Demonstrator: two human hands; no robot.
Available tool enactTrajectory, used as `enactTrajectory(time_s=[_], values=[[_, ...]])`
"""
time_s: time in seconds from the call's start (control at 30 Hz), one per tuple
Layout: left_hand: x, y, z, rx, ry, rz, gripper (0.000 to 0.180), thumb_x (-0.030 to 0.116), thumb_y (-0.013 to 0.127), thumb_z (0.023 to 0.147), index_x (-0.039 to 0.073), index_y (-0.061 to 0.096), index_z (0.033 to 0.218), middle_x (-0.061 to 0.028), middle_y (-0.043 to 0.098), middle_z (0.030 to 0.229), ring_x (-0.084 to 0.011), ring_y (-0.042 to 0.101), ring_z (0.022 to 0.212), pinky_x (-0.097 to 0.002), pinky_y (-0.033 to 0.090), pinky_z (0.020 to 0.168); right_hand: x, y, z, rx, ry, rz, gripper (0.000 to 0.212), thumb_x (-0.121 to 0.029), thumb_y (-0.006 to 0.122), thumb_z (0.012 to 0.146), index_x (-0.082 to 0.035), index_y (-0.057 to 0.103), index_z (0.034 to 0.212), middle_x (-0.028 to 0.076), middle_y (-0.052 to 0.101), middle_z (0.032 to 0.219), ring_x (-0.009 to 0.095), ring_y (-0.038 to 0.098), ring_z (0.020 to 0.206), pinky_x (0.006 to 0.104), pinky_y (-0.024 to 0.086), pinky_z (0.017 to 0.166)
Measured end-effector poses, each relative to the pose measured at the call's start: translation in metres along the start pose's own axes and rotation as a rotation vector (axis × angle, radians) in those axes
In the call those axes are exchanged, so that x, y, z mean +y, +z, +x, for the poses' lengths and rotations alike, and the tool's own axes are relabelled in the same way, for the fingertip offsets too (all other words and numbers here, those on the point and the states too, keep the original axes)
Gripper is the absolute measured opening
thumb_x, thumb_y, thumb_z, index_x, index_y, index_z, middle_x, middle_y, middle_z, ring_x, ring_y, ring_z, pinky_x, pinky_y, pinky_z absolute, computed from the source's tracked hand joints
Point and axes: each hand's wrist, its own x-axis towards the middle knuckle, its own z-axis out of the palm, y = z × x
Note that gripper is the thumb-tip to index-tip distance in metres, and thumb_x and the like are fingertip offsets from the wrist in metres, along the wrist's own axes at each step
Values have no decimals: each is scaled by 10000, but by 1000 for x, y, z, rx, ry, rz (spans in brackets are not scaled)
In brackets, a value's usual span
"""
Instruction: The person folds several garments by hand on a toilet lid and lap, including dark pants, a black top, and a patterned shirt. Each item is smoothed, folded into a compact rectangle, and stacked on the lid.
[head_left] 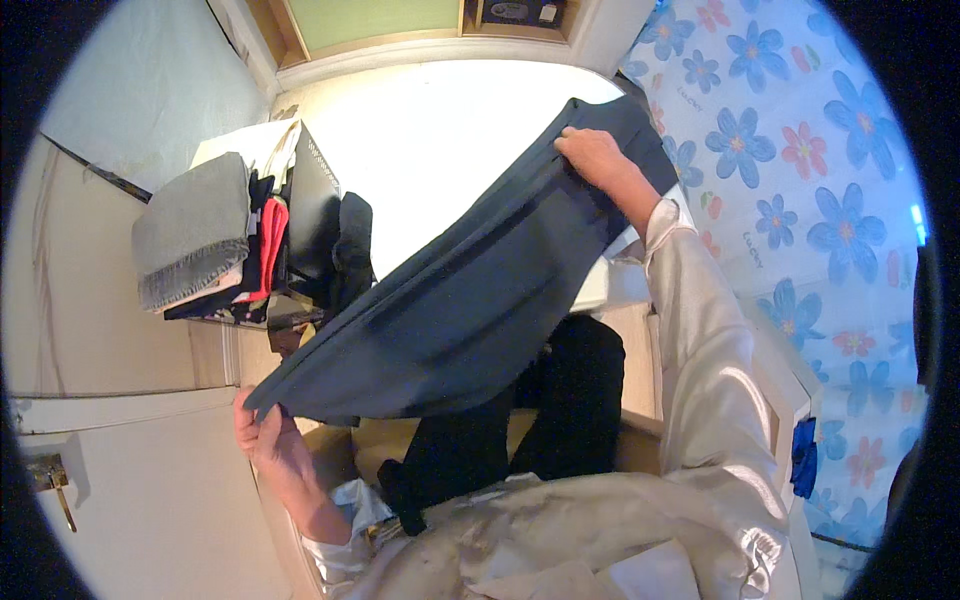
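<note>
A pair of dark blue-grey trousers (450, 320), as it appears, is stretched slantwise in front of me, folded lengthwise with its long edge taut. Its narrow lower-left end is pinched in my left hand (275, 450), close to my lap. Farther off to the right, my right hand (595, 160) grips the upper edge near the wider end. That wider end lies over the right side of the white table (440, 110), while the middle hangs above my knees. My right fingertips are partly hidden by the cloth.
Left of the table stands a stack of folded clothes (190, 220), grey, red and black. Dark cloth (353, 240) hangs beside it. A floral curtain (740, 145) rises at the right. A white door (140, 480) with a metal handle (62, 490) is at lower left.
</note>
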Motion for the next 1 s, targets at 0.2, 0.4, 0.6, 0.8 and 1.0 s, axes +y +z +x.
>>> enactTrajectory(time_s=[0.2,0.4,0.6,0.8,1.0], values=[[-1,-11,3,56,-14,35,372,98,686,840,10,571,1183,-102,643,1124,-241,605,1075,-387,435,1021,63,23,31,184,214,205,179,-43,496,895,-103,602,1027,124,623,1040,370,662,936,465,548,794],[-1,-31,8,96,-60,33,335,103,647,856,9,557,1164,-127,644,1107,-252,612,1068,-391,452,998,84,41,47,211,326,299,456,44,512,853,-180,563,1248,113,577,1180,396,626,1041,461,543,850],[-10,-16,13,228,-103,38,305,57,636,852,1,547,1139,-125,649,1046,-219,635,993,-332,492,927,116,59,61,-118,518,679,493,-165,807,750,-43,608,1184,210,659,1144,331,663,1009,434,528,875],[-25,-24,20,248,-113,130,280,72,649,876,18,568,1139,-126,647,1065,-227,631,1009,-349,507,909,125,80,88,9,426,552,307,-259,774,796,-68,674,1015,202,677,998,382,648,958,457,510,833],[-76,-32,41,387,-66,316,238,65,625,923,41,562,1152,-109,618,1119,-217,616,1022,-368,527,876,183,109,168,568,354,265,372,-183,747,804,-70,649,1145,201,649,1071,386,627,1002,433,499,901]])
